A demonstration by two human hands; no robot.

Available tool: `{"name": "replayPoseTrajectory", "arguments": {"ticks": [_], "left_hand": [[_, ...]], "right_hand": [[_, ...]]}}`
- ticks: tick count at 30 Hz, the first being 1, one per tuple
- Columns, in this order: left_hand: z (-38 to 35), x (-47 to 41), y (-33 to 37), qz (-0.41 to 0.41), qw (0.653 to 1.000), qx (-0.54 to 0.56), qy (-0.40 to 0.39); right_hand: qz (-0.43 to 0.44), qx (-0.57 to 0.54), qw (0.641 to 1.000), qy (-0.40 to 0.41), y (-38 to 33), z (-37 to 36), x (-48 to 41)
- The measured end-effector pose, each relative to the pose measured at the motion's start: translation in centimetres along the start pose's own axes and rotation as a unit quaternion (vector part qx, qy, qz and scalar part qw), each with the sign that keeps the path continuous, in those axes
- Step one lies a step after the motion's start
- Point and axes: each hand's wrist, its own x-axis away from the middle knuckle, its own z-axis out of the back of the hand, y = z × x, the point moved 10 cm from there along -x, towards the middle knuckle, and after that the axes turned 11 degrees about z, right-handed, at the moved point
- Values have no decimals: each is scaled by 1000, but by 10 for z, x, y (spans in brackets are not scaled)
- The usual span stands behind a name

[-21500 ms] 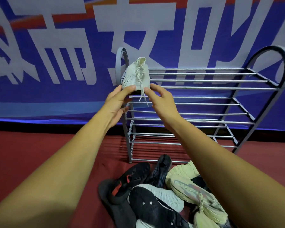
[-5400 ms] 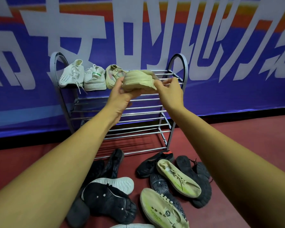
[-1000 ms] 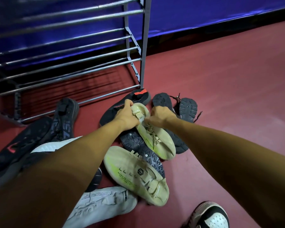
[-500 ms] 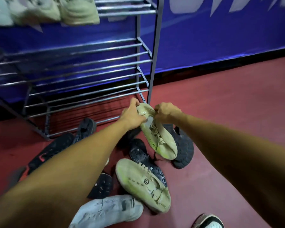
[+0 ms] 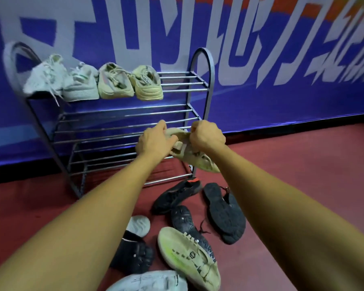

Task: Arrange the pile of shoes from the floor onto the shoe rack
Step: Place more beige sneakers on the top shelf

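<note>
In front of the middle shelves of the shoe rack (image 5: 206,85), I see the beige sneaker (image 5: 194,159) held off the floor, toe tilted down to the right. The left hand (image 5: 153,143) has its fingers curled round the heel end, and the right hand (image 5: 207,136) is clamped in a fist on the upper. On the top shelf, a row of four pale sneakers (image 5: 114,82) sits side by side. Below the hands, black shoes (image 5: 174,196) and a cream shoe with a yellow-green sole (image 5: 187,255) lie jumbled on the red floor (image 5: 303,185).
</note>
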Motion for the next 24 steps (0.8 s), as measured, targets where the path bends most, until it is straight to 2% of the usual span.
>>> {"name": "replayPoseTrajectory", "arguments": {"ticks": [3, 6, 8, 11, 13, 15, 17, 19, 21, 24], "left_hand": [[18, -7, -9, 37, 998, 54, -26], [25, -10, -12, 74, 981, 160, -79], [19, -4, -10, 109, 950, 253, -145], [3, 10, -15, 203, 878, 364, -236], [-3, 14, -15, 238, 835, 420, -265], [-6, 12, -13, 245, 804, 463, -282], [-10, 10, -9, 249, 779, 496, -291], [-14, 9, -4, 251, 761, 520, -296], [-20, 8, -1, 255, 750, 533, -297], [-25, 5, 5, 257, 741, 547, -293]], "right_hand": [[26, -13, 998, 50, -20, 20, -5], [62, -4, 992, 107, -40, 40, -7], [93, 6, 985, 144, -52, 48, -7], [137, -4, 968, 208, -63, 57, -6], [147, -10, 962, 232, -64, 61, -6], [120, -31, 962, 244, -55, 65, -6], [61, -87, 964, 244, -38, 65, -7], [13, -170, 963, 208, -23, 52, -8], [3, -248, 957, 152, -17, 34, -11], [20, -345, 930, 126, -10, 23, -14]]}}
